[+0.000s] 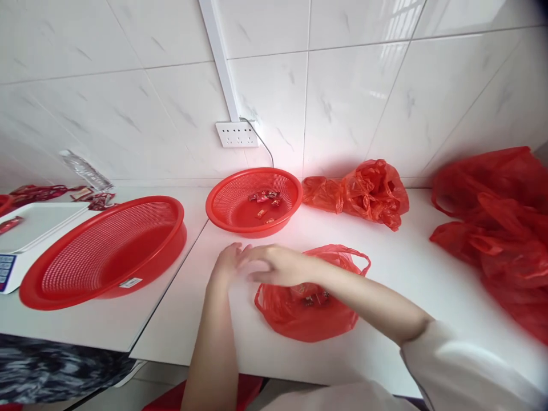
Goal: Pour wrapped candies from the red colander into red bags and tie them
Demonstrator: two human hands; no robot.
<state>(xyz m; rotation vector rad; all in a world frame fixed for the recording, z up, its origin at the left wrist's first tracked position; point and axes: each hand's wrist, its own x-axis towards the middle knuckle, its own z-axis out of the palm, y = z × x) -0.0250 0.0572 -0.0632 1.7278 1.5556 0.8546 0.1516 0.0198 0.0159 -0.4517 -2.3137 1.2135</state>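
My left hand [226, 264] and my right hand [276, 265] meet above the white table, in front of a round red basket [229, 220] that holds several small wrapped pieces [262, 198]. The fingers overlap and are blurred, and whatever may be between them is hidden. Beneath my right forearm lies an open red plastic bag [312, 322], its handles spread, with some wrapped pieces [314, 299] inside.
On the left stand a larger red basket [165, 251] and a white scale [40, 225] with a red packet on it. Red wrappers [100, 201] lie behind. Crumpled red bags [374, 191] rest by the wall, and more red bags [500, 228] at right.
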